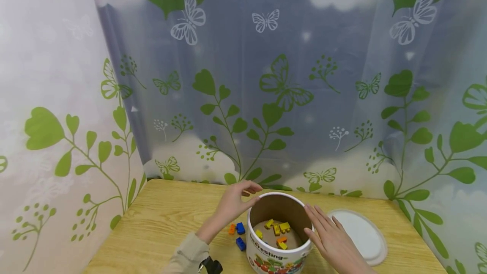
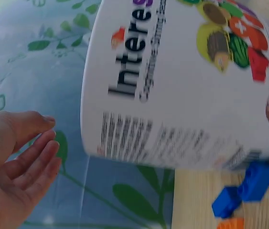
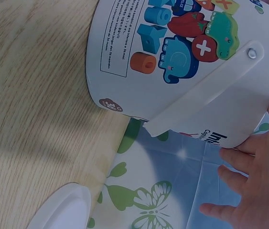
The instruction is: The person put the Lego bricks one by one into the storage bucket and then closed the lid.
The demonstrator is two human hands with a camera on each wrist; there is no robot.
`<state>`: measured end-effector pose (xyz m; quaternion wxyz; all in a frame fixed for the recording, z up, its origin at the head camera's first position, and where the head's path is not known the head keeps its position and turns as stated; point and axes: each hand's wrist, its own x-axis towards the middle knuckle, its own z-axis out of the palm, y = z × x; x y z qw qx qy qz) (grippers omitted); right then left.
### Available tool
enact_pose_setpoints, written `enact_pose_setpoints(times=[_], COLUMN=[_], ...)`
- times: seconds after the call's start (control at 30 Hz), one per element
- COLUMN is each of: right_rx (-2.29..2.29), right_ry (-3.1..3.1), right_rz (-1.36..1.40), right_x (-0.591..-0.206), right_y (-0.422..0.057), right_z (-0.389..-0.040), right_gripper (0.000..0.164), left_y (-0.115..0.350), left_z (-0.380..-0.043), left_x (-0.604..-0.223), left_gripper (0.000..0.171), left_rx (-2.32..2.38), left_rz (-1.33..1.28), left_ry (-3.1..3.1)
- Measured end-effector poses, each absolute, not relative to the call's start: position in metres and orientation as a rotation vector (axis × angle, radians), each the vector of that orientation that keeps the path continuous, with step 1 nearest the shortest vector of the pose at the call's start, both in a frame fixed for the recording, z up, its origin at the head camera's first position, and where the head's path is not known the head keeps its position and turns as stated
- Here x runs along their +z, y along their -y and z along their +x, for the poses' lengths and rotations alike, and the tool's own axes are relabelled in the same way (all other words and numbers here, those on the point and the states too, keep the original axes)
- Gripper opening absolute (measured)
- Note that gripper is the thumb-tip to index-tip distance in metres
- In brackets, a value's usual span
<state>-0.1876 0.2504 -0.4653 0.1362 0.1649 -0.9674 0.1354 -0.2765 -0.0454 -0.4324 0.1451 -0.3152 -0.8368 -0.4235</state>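
A white cardboard bucket [image 1: 275, 258] with "Interesting" printed on it stands uncovered on the table. Inside lie several yellow toy building blocks [image 1: 284, 226] and an orange block [image 1: 281, 239]. By the bucket's left rim is my left hand [image 1: 236, 201], fingers loosely bent and holding nothing; the left wrist view has a gap between this hand [image 2: 22, 162] and the bucket wall. My right hand [image 1: 332, 239] rests its fairly straight, spread fingers at the right rim. In the right wrist view its fingertips [image 3: 234, 160] touch the bucket near the rim.
Two blue blocks [image 1: 240, 228] and an orange block [image 1: 231, 229] lie on the wooden table [image 1: 167, 210], left of the bucket. A round white lid [image 1: 363, 237] lies to the right. Behind the table hangs a curtain [image 1: 236, 96] with leaves and butterflies. A white handle [image 3: 206, 90] runs along the bucket's side.
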Motion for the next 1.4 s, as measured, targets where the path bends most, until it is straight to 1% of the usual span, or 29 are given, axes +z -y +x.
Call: enact_pose_setpoints(times=[0.13,0.3,0.77,1.07,1.4], right_rx=[0.400,0.402,0.429,0.430,0.410], right_ry=[2.799,2.798,2.811,2.804,2.787], right_rz=[0.478,0.472,0.462,0.464,0.475], right_x=[-0.465,-0.466,-0.469,-0.468,-0.467], right_y=[-0.250,-0.250,-0.250,-0.250,-0.251], right_z=[-0.187,-0.187,-0.188,-0.188,-0.188], right_gripper=[0.058,0.057,0.060,0.058,0.058], left_y=[0.061,0.078,0.099,0.100,0.098], left_z=[-0.282,-0.288,-0.290,-0.290,-0.289], left_x=[-0.442,-0.464,-0.523,-0.539,-0.543], left_gripper=[0.021,0.020,0.027,0.036,0.028], left_rx=[-1.216,-1.197,-1.122,-1.065,-1.046], left_rz=[-0.828,-0.749,-0.812,-0.811,-0.811], left_ry=[2.388,2.441,2.705,2.793,2.821])
